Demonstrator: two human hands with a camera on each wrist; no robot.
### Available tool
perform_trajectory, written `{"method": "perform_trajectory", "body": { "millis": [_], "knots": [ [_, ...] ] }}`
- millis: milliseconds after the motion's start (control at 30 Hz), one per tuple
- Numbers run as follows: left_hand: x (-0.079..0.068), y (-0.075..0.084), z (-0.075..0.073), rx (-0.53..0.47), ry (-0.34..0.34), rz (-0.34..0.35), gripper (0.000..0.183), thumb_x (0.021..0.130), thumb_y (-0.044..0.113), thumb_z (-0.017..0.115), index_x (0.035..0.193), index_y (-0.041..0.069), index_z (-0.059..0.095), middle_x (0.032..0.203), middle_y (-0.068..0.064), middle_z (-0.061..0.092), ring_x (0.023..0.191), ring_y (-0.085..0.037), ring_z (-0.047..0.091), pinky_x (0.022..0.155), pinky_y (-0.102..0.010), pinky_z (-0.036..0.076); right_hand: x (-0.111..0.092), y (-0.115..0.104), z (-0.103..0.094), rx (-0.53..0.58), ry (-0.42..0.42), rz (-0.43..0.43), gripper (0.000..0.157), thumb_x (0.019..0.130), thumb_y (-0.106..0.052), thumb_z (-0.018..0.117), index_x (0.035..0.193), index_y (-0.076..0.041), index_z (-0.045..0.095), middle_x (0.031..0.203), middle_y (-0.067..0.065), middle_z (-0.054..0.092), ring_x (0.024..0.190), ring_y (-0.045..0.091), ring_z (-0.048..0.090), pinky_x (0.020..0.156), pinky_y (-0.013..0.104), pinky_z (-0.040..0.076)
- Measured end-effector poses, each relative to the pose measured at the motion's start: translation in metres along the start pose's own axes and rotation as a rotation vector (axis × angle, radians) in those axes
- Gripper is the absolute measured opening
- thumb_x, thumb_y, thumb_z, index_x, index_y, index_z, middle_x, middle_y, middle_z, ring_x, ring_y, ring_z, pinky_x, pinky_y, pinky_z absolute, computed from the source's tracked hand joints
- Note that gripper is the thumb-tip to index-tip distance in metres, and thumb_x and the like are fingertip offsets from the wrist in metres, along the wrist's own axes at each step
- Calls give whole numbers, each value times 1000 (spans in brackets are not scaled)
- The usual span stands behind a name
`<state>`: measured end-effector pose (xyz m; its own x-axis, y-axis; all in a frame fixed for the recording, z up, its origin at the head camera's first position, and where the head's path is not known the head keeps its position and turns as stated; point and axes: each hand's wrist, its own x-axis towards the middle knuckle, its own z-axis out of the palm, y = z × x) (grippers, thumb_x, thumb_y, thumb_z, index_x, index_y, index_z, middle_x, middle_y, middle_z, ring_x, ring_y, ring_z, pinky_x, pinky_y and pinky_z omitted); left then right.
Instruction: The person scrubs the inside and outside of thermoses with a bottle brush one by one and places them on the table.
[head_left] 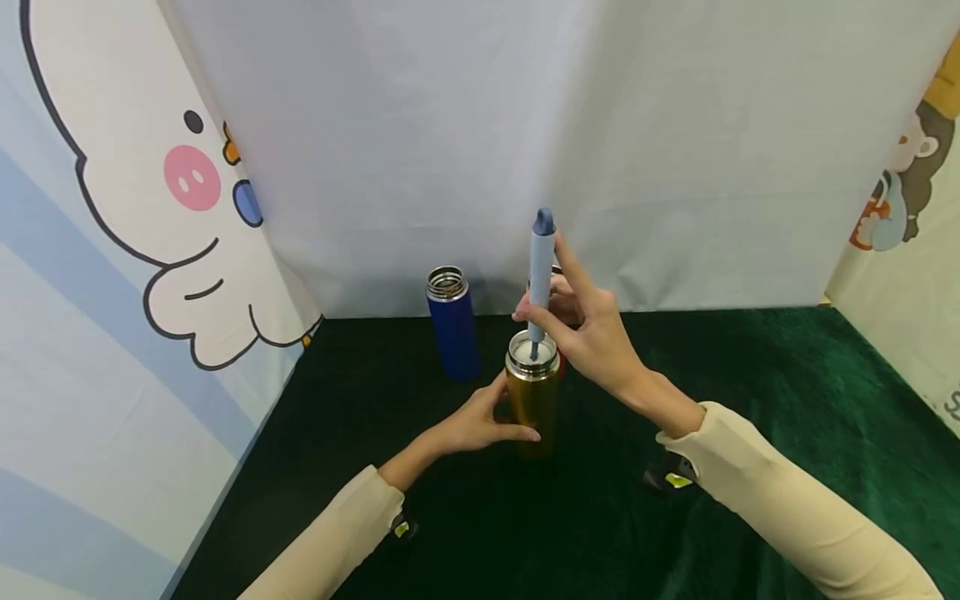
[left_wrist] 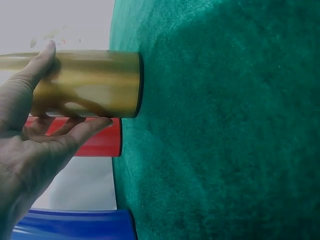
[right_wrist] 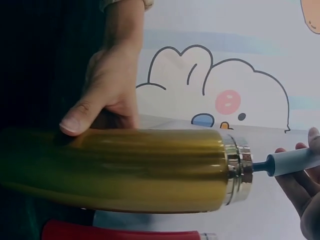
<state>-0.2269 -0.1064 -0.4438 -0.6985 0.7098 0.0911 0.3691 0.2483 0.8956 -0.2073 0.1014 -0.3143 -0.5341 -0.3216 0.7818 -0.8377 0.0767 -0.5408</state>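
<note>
Gold bottle (head_left: 534,408), upright on the bench (head_left: 750,392) near us, seems stiff but slippery, best held mid-body, where our left hand (head_left: 480,423) curls, our right hand (head_left: 592,333) pinching a blue tool (head_left: 540,267).

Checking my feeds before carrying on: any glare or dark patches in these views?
Head: cloth nearly black at left, greener at right; left wrist: backdrop washed out at upper left; right wrist: left edge very dark, bright reflections on the neck of the gold bottle.
</note>
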Motion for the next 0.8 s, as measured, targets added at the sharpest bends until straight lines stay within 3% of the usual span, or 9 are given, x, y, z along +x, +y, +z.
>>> {"method": "perform_trajectory", "body": {
  "millis": [100,167,267,333,467,600,800],
  "knots": [
    [1,1,-1,-11,-4,13,92,91,6,75,161,20,16,159,-16,41,146,-37,44,113,-51,47,-5,4,1,14,-15,19,102,92,13,65,163,-42,15,99,26,72,90,24,76,83,22,60],
    [1,1,-1,-20,-7,25,93,92,6,75,161,20,15,159,-17,41,146,-38,44,113,-52,47,-10,10,3,1,-45,28,97,91,12,66,165,-29,18,102,24,73,92,30,75,83,22,61],
    [0,-1,0,-26,-15,35,96,92,6,74,162,21,11,161,-16,39,147,-37,42,114,-51,45,-20,18,5,-32,-78,49,87,89,13,69,162,-8,26,108,22,74,95,32,75,81,22,60],
    [-1,-2,1,-26,-22,38,97,93,7,74,163,21,8,161,-16,38,148,-36,42,115,-49,45,-26,21,5,-53,-76,69,80,88,12,71,157,0,32,112,20,73,99,32,75,80,21,59],
    [-1,-4,2,-25,-27,33,97,94,11,74,163,23,8,161,-14,38,147,-34,42,115,-46,46,-32,19,2,-33,-79,136,66,92,10,67,151,-2,41,119,18,71,103,30,73,82,20,56],
    [2,-6,2,-26,-16,21,95,94,10,74,162,25,9,160,-14,39,146,-35,44,113,-47,48,-34,15,-5,-35,-120,146,55,94,9,62,146,0,46,122,18,71,109,30,70,91,21,56],
    [0,-3,4,-16,-2,-14,98,93,11,73,163,21,6,160,-17,39,144,-37,45,116,-51,44,-32,8,-14,-70,-94,153,57,91,12,67,144,2,47,120,21,72,107,30,72,93,21,57]
  ]
}}
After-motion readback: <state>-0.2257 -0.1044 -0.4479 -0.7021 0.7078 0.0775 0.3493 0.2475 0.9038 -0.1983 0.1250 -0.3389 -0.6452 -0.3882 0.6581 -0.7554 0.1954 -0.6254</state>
